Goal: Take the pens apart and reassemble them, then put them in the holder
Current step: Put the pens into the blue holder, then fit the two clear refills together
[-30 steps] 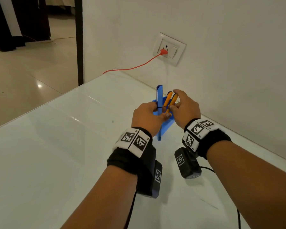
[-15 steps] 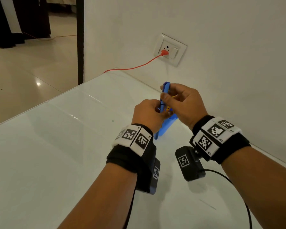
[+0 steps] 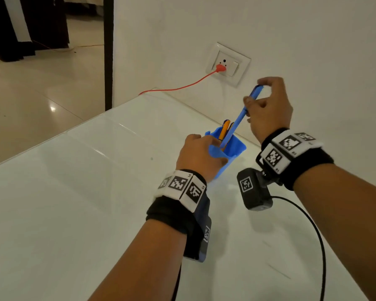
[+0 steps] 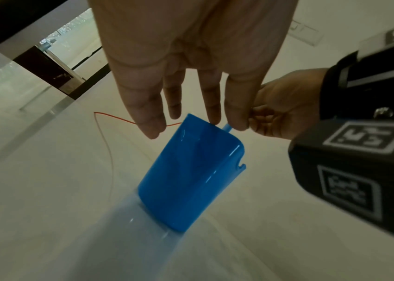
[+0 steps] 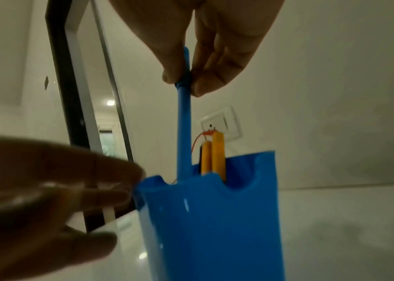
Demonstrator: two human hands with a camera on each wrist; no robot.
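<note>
A blue pen holder (image 3: 234, 148) stands on the white table near the wall. Two orange pens (image 3: 223, 129) stand inside it. My right hand (image 3: 255, 98) pinches the upper end of a blue pen (image 3: 237, 121), which slants up to the right with its lower end still inside the holder. In the right wrist view the blue pen (image 5: 183, 117) rises from the holder (image 5: 215, 218) beside the orange pens (image 5: 215, 154). My left hand (image 3: 211, 148) has straight fingers touching the holder's near left rim. In the left wrist view its fingers (image 4: 215, 106) hang over the holder (image 4: 188, 171).
A wall socket (image 3: 227, 64) with a red plug and red cable (image 3: 182, 89) sits behind the holder. The white wall runs close along the table's far right side. The table's left edge (image 3: 52, 140) drops to a tiled floor. A black cable (image 3: 317, 235) trails from my right wrist.
My right hand has risen up and to the right, drawing the blue pen most of the way out of the holder. The left hand has stayed at the holder's rim.
</note>
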